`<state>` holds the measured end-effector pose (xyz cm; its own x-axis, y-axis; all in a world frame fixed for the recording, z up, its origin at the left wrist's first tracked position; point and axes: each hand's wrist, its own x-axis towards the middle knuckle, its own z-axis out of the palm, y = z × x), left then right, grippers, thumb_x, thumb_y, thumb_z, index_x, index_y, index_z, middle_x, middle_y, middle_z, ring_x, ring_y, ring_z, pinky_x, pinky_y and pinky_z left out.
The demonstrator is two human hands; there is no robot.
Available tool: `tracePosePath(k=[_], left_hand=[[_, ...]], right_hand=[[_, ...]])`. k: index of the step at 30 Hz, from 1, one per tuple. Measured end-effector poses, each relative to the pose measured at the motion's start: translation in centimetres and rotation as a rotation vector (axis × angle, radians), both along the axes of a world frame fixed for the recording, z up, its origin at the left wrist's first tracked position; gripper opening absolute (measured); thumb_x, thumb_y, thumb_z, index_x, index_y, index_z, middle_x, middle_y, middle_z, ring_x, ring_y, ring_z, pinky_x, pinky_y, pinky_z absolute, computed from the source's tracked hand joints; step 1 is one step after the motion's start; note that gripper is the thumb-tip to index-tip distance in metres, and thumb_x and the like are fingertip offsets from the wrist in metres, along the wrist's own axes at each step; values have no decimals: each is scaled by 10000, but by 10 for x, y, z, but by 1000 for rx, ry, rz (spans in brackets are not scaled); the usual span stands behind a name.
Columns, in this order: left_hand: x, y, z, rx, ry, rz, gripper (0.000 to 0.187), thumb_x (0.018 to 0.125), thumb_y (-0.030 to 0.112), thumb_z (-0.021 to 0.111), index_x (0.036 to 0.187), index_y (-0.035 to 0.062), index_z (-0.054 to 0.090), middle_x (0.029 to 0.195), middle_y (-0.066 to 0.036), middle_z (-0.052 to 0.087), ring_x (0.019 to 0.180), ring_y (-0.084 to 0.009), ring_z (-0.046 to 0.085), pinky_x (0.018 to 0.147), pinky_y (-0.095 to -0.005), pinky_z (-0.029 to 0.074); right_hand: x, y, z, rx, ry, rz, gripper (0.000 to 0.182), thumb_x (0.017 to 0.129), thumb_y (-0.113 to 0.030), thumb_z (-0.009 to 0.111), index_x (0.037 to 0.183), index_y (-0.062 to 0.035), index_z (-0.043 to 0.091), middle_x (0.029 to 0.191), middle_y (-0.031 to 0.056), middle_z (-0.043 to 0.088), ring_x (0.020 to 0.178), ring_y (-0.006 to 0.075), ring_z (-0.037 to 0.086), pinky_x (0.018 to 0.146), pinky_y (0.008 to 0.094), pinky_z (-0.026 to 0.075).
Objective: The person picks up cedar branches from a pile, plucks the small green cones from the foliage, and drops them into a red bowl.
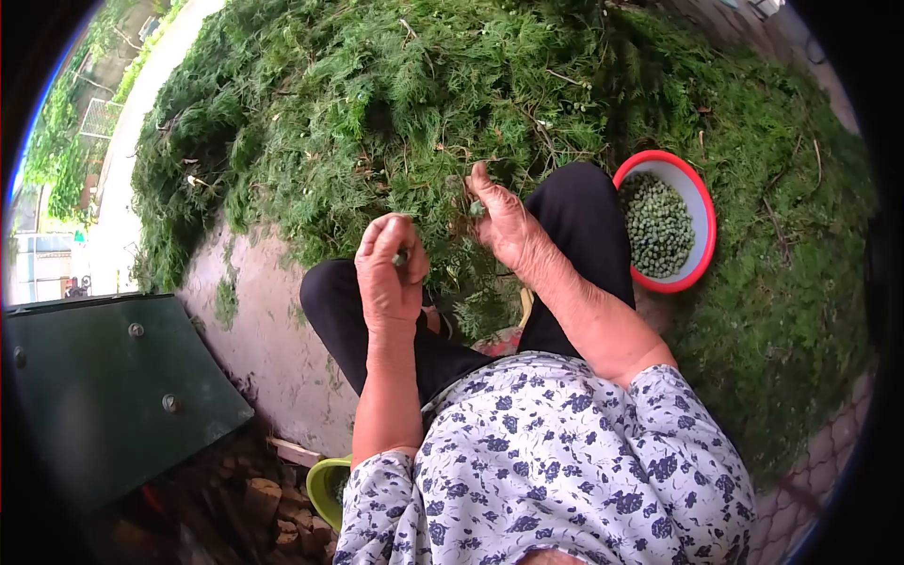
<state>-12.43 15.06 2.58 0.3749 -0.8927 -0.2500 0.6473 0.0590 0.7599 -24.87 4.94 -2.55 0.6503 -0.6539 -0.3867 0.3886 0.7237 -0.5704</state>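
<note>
My left hand (388, 273) is curled closed above my knee, with a small green cone (401, 256) showing between the fingers. To its right, my right hand (507, 224) points toward the pile with its thumb raised. A small pale-green cone (477, 208) shows at its fingers, which are partly hidden behind the hand. Both hands are apart, in front of a big heap of feathery evergreen branches (424, 104). Beside my right knee stands a red-rimmed bowl (708, 212) holding many round green cones (654, 226).
Loose evergreen sprigs (480, 311) lie between my legs. At the left is a dark green panel with bolts (113, 386), above chopped wood (273, 508). A yellow-green container (322, 492) sits by my left elbow. Concrete floor (254, 301) shows at left.
</note>
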Motion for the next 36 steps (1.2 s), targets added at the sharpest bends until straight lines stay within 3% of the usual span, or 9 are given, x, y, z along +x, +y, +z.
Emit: tracePosePath(k=[3, 7, 13, 15, 19, 21, 25, 30, 36], left_hand=[[-23, -2, -6, 103, -565, 26, 107, 795, 61, 646, 877, 12, 598, 702, 40, 555, 536, -39, 468, 468, -180, 371], [-41, -11, -14, 32, -1521, 145, 171, 729, 123, 679, 871, 80, 595, 756, -80, 614, 595, -221, 595, 521, -302, 461], [-37, -18, -15, 255, -1775, 19, 242, 736, 247, 681, 885, 66, 623, 786, -84, 637, 672, -247, 619, 592, -320, 484], [-35, -18, -17, 294, -1814, 10, 252, 733, 263, 681, 874, 61, 627, 787, -87, 638, 677, -254, 620, 600, -327, 485], [-30, -19, -21, 316, -1681, -3, 268, 754, 273, 667, 881, 39, 635, 768, -98, 636, 681, -253, 618, 604, -317, 477], [-25, -18, -28, 281, -1584, 6, 272, 767, 270, 660, 889, 28, 634, 748, -90, 634, 663, -232, 618, 603, -306, 474], [-19, -18, -35, 154, -1026, -148, 296, 814, 295, 619, 934, 25, 620, 648, -74, 576, 553, -134, 518, 519, -277, 423], [-16, -16, -16, 226, -366, -202, 223, 835, 208, 604, 911, -1, 617, 613, 32, 495, 490, -37, 373, 423, -173, 272], [2, -14, -25, 107, 3, -99, 246, 862, 224, 546, 948, -4, 582, 701, -37, 544, 468, -90, 420, 408, -201, 291]], right_hand=[[-2, 0, 12, -13, -43, 8, 760, 808, -548, 497, 1273, 28, 322, 1213, 83, 431, 1036, 180, 496, 846, 352, 454], [-1, 2, 10, -28, 23, 43, 847, 801, -599, 458, 1316, 45, 267, 1300, 109, 385, 1157, 206, 412, 920, 350, 399], [-4, 8, 13, -122, 224, 99, 892, 811, -620, 429, 1352, 53, 204, 1421, 160, 231, 1297, 229, 234, 919, 312, 366], [-2, 12, 16, -180, 188, 14, 608, 848, -599, 408, 1064, -37, 493, 899, 34, 443, 670, 90, 402, 558, 227, 367], [-2, 9, 7, -188, 119, -41, 480, 874, -478, 480, 1042, -30, 515, 874, 17, 475, 708, 82, 463, 590, 228, 415], [0, 5, -2, -139, 36, -52, 268, 859, -269, 584, 967, -26, 562, 816, -3, 530, 706, 72, 502, 614, 225, 435], [4, 7, -4, -226, 178, -156, 81, 787, -73, 642, 830, -13, 610, 732, -4, 578, 646, 56, 504, 560, 194, 410], [8, 11, 0, -310, 271, -275, 68, 793, -59, 628, 826, -4, 605, 707, -14, 562, 595, 45, 479, 513, 190, 392], [3, 2, 4, -91, 140, -266, 89, 833, -115, 607, 872, -40, 579, 731, -32, 532, 636, 60, 494, 513, 240, 470]])
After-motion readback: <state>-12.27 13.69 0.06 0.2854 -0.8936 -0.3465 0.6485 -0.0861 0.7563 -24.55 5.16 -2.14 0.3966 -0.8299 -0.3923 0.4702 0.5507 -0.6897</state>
